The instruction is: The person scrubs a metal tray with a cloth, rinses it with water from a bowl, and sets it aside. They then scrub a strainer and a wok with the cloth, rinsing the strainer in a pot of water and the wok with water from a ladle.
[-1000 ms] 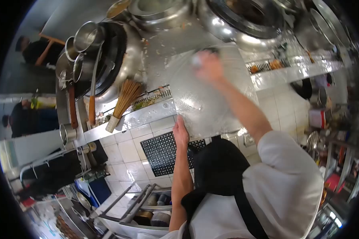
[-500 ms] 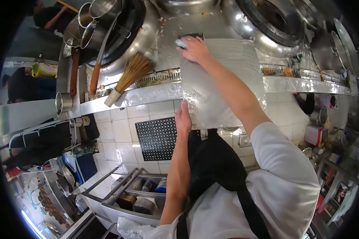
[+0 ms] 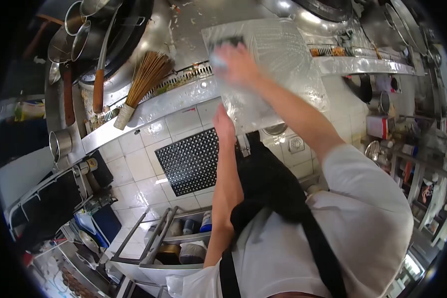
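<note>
The metal panel (image 3: pixel 278 64) is wet and streaked, its far part over the steel counter (image 3: pixel 191 22) and its near part out past the counter's front rim, above a floor (image 3: pixel 141 164) of pale, shiny tiles. The right hand (image 3: pixel 238 64) lies on the panel's far left part, half closed over a pale bluish pad (image 3: pixel 217 60). The left hand (image 3: pixel 224 124) touches the panel's near left edge, fingers close together; whether they grip underneath I cannot tell. Left of the panel, a grated gutter (image 3: pixel 181 79) strewn with food scraps runs along the counter, and a bristle brush (image 3: pixel 149 74) lies across it, bristles towards the panel. Farther left are a dark wok (image 3: pixel 124 54) and tools with wooden handles (image 3: pixel 98 94). Right of the panel the gutter carries on, with more scraps. Below and left of it lies a black perforated mat (image 3: pixel 191 164), partly covered by the left forearm; the black apron (image 3: pixel 270 184) blocks the floor straight below. The right hand is blurred, and a dark patch just beyond its fingers cannot be made out. The burner ring (image 3: pixel 328 9) beyond the panel's right corner is cut off by the top edge.
</note>
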A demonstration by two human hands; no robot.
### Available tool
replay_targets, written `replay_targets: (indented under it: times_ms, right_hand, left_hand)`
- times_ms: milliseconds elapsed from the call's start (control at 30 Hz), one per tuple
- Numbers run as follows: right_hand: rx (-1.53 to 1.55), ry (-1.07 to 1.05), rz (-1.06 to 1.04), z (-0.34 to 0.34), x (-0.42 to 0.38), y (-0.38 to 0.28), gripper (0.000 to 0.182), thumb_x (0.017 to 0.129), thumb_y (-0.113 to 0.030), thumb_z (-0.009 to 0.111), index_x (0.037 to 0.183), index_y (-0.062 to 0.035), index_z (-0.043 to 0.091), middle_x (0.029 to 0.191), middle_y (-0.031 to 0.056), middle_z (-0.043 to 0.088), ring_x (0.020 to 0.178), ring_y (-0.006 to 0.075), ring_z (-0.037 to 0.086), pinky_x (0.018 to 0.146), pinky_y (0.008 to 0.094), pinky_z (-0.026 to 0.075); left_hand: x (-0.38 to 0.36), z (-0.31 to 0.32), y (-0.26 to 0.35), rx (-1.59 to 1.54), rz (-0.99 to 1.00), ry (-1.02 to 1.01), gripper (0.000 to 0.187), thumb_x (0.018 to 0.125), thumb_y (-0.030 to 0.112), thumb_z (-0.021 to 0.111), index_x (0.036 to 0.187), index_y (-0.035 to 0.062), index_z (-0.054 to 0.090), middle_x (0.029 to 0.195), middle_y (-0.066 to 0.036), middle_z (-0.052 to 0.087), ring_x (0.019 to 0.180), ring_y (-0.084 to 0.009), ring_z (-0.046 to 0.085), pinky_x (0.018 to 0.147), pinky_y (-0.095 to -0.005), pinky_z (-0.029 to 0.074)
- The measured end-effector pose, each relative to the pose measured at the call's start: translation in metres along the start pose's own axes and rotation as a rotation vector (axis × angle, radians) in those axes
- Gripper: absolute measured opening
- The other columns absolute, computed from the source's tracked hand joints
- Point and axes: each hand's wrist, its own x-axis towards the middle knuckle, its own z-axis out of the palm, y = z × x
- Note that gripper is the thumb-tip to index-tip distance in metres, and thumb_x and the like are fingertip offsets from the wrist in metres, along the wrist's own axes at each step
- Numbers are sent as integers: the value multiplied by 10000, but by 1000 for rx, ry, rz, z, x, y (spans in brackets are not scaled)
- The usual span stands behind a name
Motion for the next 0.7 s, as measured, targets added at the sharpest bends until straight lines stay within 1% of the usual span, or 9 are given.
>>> replay_targets:
  times_ms: [67,167,233,333,433,500,633,667,700]
  right_hand:
    - [141,-185,-194,-37,-83,-55,591,876,-382,670,1385,-122,521,1466,127,487,1422,313,373,1169,532,255]
    - [104,-145,-181,-50,-93,7,575,884,-371,666,1387,-131,523,1446,127,501,1382,325,412,1165,535,268]
    - [211,-5,404,-66,-46,64,562,857,-359,694,1350,-134,545,1397,125,532,1315,343,463,1159,537,272]
    - [9,-56,445,-41,-28,45,511,866,-355,685,1308,-133,558,1352,117,556,1273,352,485,1158,538,264]
    - [99,56,125,-38,-115,-88,499,867,-359,675,1293,-125,557,1303,102,567,1222,372,506,1120,522,297]
    - [104,75,98,-70,-152,-89,508,860,-375,672,1283,-114,566,1277,104,581,1172,388,522,1077,520,347]
    - [-150,332,753,-91,-160,63,526,877,-366,668,1315,-100,549,1354,142,534,1266,343,510,1148,494,286]
    - [146,93,1093,-118,-128,32,593,884,-417,639,1367,-92,521,1426,170,498,1341,338,452,1153,517,271]
    - [23,156,893,-89,-128,0,605,884,-431,633,1372,-92,517,1436,170,491,1364,330,427,1154,529,264]
  left_hand:
    - [16,-3,-12,-25,1,45,441,1022,291,428,1180,-70,627,1126,-134,666,1044,-252,589,963,-361,435]
    - [35,-11,-32,-151,57,-92,432,1027,294,440,1210,-56,616,1125,-104,668,1063,-240,598,954,-361,453]
    - [21,-10,-17,-221,-188,-39,435,1036,304,440,1257,-35,600,1167,-102,667,1111,-242,597,961,-366,469]
    - [29,1,-8,-374,-138,-165,413,1040,313,438,1261,-1,590,1218,-126,642,1098,-251,622,929,-378,507]
    - [71,1,-68,-903,-3,-409,439,1043,343,443,1296,3,559,1226,-124,629,1080,-261,635,929,-386,520]
    - [46,8,-31,-757,-195,-397,497,1045,377,442,1355,-4,517,1273,-122,615,1128,-272,618,972,-401,508]
    - [24,25,-4,-540,-149,-217,562,1050,428,423,1370,-28,501,1310,-129,596,1174,-277,592,997,-425,496]
    - [25,27,-3,-473,-167,-188,611,1033,478,421,1395,-12,470,1350,-136,568,1208,-304,574,1017,-453,485]
    - [25,30,-1,-408,-187,-161,662,1017,529,419,1421,4,438,1390,-143,540,1242,-330,556,1037,-480,475]
